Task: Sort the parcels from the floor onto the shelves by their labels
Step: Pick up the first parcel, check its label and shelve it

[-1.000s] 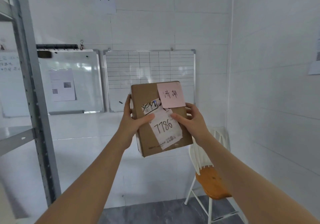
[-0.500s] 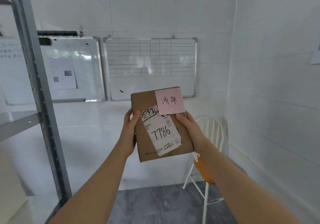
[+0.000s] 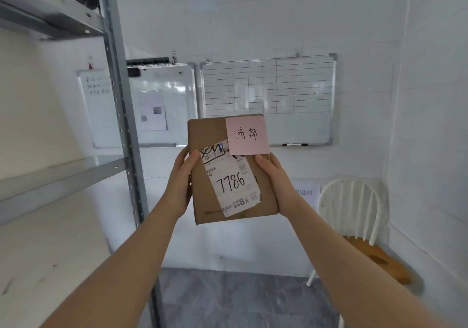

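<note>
A flat brown cardboard parcel [image 3: 231,169] with a pink sticky note [image 3: 247,135] and a white shipping label [image 3: 231,180] is being held upright at centre frame. The left hand [image 3: 181,183] at 9 o'clock and the right hand [image 3: 277,182] at 3 o'clock are each closed on a side edge. It is being judged light and stiff; edge holds should suffice. The grey metal shelves [image 3: 63,175] are standing at 9 o'clock.

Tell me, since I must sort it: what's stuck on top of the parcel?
A pink note and a white label reading 7786; the note covers the label's top corner.
</note>
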Motion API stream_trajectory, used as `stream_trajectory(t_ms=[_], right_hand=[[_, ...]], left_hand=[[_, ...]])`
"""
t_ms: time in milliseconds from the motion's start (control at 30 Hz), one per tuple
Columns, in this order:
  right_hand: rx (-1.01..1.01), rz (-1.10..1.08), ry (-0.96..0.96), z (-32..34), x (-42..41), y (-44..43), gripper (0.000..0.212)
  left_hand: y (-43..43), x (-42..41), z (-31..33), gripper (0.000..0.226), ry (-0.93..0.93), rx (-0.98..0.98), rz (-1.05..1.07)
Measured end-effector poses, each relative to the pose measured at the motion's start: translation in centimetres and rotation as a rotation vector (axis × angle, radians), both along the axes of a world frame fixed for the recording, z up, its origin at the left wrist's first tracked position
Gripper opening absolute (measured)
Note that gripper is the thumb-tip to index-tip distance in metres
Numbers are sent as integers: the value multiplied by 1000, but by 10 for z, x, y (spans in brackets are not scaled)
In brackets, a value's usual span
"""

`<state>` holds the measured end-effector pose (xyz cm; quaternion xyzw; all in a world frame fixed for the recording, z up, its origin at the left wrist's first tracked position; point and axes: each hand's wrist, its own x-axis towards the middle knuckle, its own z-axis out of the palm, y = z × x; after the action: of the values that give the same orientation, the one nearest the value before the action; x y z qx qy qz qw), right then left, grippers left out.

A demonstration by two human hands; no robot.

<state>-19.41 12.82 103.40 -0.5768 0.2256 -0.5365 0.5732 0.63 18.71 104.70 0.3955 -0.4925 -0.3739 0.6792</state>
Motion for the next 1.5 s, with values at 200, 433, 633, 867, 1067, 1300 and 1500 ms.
stream_trajectory(t_ms=[200, 433, 633, 867, 1067, 1300, 1500], right_hand=[[-14, 318, 20, 13, 66, 49, 70], [42, 754, 40, 10, 156, 170, 74], [32, 1101, 61, 20, 234, 349, 74], [42, 1508, 74, 31, 268, 603, 58], [49, 1796, 55, 34, 249, 815, 62], [73, 1956, 58, 33, 221, 1004, 52], [50, 2038, 78, 27, 229, 1102, 36]], left_hand=[[103, 36, 9, 67, 44, -65, 313], [284, 63, 4, 62, 80, -32, 765], [490, 65, 11, 51, 99, -31, 1199], [735, 10, 20, 63, 69, -67, 1632], [925, -58, 22, 48, 33, -59, 1894], [1087, -115, 18, 50, 27, -56, 2095], [1176, -113, 10, 54, 36, -52, 2157]])
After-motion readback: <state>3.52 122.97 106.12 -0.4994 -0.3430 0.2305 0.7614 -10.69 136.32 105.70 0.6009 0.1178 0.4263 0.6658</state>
